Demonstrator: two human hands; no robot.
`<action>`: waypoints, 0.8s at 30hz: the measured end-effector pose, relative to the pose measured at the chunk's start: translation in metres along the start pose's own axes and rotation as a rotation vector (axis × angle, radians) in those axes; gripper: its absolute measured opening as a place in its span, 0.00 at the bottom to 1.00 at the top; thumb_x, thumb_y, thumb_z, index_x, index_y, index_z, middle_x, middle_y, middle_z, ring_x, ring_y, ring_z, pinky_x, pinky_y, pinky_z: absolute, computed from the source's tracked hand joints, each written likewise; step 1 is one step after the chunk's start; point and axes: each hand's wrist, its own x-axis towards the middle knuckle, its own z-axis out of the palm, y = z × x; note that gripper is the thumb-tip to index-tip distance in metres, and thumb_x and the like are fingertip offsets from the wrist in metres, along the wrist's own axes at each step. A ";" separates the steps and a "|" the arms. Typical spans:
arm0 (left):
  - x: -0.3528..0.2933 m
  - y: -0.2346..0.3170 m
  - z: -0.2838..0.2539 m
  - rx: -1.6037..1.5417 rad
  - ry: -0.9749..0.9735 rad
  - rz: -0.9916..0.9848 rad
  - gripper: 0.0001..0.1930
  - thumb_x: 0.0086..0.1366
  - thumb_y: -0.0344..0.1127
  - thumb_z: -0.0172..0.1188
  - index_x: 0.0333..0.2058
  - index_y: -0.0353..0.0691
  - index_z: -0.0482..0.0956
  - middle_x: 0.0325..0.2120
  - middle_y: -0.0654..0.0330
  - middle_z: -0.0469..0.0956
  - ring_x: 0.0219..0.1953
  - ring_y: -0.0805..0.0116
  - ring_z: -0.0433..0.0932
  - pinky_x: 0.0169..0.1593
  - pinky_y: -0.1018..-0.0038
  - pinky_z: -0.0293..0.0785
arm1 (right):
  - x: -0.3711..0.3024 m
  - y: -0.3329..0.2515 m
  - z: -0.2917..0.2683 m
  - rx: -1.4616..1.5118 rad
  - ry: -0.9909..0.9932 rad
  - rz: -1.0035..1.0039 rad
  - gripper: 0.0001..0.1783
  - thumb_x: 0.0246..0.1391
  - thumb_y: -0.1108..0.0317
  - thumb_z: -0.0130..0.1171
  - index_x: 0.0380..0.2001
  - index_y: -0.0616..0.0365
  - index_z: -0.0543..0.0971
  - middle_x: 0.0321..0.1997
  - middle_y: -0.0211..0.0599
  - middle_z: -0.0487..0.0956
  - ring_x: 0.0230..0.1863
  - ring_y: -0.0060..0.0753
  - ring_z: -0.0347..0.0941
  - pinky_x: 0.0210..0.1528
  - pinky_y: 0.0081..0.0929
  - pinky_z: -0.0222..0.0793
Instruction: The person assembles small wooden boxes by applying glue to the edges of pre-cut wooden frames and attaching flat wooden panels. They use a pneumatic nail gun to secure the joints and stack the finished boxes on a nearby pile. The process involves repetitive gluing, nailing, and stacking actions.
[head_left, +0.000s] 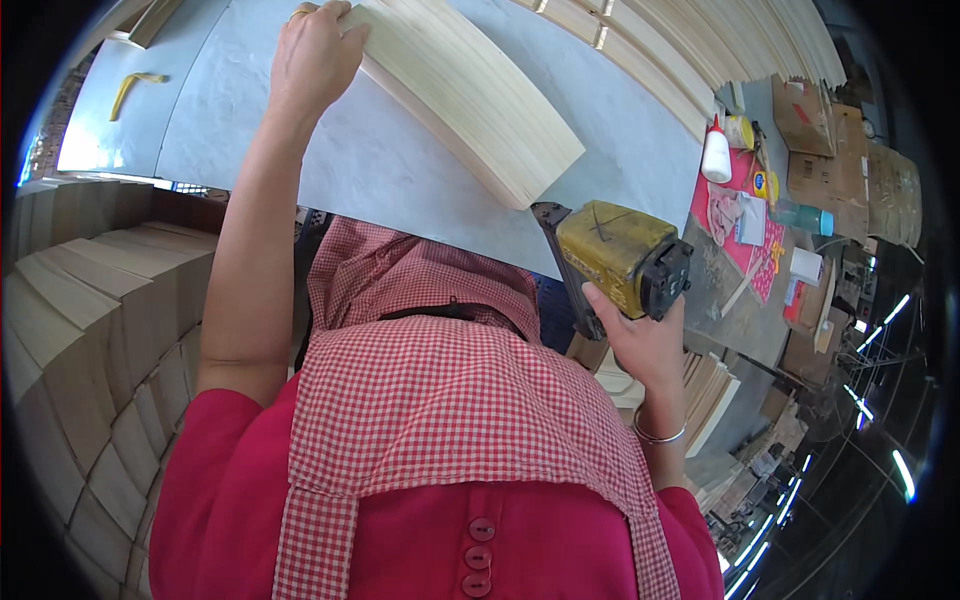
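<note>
Left grip [318, 62]: clasping board [470, 95] at far end | right grip [645, 345]: closed round nailer [612, 245], board ahead-left

The nail gun [612, 245] is yellow and black, the wooden piece [475, 95] cream, the apron [450, 400] red-and-white checked.

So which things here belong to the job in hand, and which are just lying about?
Apparently in the job:
- wooden piece, left hand
- yellow nail gun, right hand

Seemingly lying about:
- white red-tipped bottle
- teal-capped bottle
- bent yellow item
</note>
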 end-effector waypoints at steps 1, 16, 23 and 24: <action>0.000 0.000 0.001 0.003 0.004 0.000 0.24 0.64 0.43 0.63 0.53 0.32 0.81 0.45 0.46 0.81 0.52 0.51 0.78 0.56 0.62 0.72 | 0.000 0.001 0.001 -0.007 -0.002 -0.004 0.19 0.56 0.68 0.70 0.48 0.68 0.82 0.46 0.42 0.86 0.45 0.32 0.83 0.51 0.30 0.75; -0.024 0.010 0.012 -0.086 0.168 -0.103 0.22 0.67 0.42 0.58 0.56 0.37 0.79 0.51 0.46 0.79 0.57 0.50 0.75 0.61 0.59 0.70 | 0.008 0.008 0.002 0.119 0.050 -0.020 0.16 0.54 0.68 0.71 0.44 0.65 0.84 0.43 0.43 0.87 0.44 0.37 0.86 0.47 0.30 0.78; -0.028 0.014 0.016 -0.052 0.177 -0.082 0.22 0.69 0.42 0.56 0.56 0.35 0.78 0.53 0.44 0.78 0.58 0.48 0.75 0.60 0.58 0.70 | 0.028 -0.001 -0.036 -0.069 0.018 -0.048 0.17 0.54 0.65 0.71 0.45 0.62 0.84 0.42 0.45 0.87 0.44 0.40 0.85 0.47 0.33 0.77; -0.028 0.015 0.015 -0.057 0.179 -0.080 0.22 0.69 0.42 0.56 0.56 0.35 0.78 0.53 0.44 0.78 0.57 0.47 0.75 0.60 0.58 0.70 | 0.033 -0.001 -0.039 -0.096 0.009 -0.054 0.18 0.54 0.64 0.71 0.45 0.62 0.84 0.42 0.45 0.87 0.44 0.40 0.85 0.47 0.34 0.77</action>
